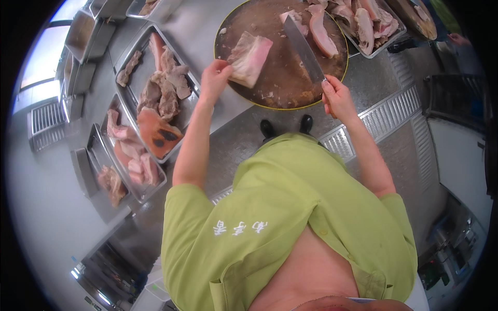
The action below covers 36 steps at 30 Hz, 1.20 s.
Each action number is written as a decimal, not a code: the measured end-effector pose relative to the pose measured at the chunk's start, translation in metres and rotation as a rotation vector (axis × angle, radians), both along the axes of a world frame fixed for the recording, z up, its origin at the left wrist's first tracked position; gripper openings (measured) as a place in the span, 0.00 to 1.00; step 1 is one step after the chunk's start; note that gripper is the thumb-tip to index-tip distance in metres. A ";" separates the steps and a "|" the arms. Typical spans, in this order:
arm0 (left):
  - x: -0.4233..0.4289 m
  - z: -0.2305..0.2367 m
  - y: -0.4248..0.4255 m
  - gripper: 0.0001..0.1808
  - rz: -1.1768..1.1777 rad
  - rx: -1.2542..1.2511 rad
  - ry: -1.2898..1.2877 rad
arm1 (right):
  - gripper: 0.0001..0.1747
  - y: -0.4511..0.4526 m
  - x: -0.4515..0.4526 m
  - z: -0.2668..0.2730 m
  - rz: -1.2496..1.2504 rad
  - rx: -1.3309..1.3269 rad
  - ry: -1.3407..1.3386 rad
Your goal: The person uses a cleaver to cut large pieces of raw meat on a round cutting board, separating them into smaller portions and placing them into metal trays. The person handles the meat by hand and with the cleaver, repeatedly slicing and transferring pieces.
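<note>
My left hand (216, 81) grips the near left corner of a slab of pork belly (252, 58), its skin pale pink along one side. The slab lies on a round wooden chopping block (284, 91) with a yellow rim. In my right hand (337, 95) is the handle of a long, broad knife (303, 50). The blade points away from me over the block, apart from the slab. Beyond the blade lie a strip of pork (323, 33) with rind and a smaller pork piece (296, 21).
Left of the block, one metal tray (121, 91) holds cooked-looking meat, and another (132, 186) holds pale pork pieces. A third tray (383, 46) at the far right is heaped with pork. A second chopping block (422, 25) stands beside it, near another person's hand (458, 39). Floor drain grates (389, 110) run below.
</note>
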<state>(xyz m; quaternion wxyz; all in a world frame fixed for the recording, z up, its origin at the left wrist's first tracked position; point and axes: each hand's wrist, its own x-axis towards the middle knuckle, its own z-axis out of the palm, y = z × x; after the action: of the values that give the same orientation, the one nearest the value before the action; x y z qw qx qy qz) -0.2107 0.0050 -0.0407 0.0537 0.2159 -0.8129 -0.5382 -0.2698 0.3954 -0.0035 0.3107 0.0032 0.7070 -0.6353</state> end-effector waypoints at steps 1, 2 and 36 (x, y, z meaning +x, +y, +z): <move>0.007 0.002 0.012 0.16 -0.055 0.023 -0.054 | 0.22 -0.001 0.002 0.000 -0.022 -0.017 0.016; 0.015 0.005 0.026 0.16 -0.120 0.079 -0.098 | 0.21 -0.002 0.003 0.000 -0.039 -0.048 -0.016; -0.003 0.050 0.115 0.19 -0.289 -0.733 0.448 | 0.24 0.005 0.056 0.046 0.002 0.032 0.054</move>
<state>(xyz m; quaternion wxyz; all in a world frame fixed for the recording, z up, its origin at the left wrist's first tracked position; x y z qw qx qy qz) -0.2138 0.1201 0.0090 0.2255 -0.0551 -0.9399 -0.2505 -0.2135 0.4005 0.0425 0.2920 -0.0099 0.7252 -0.6234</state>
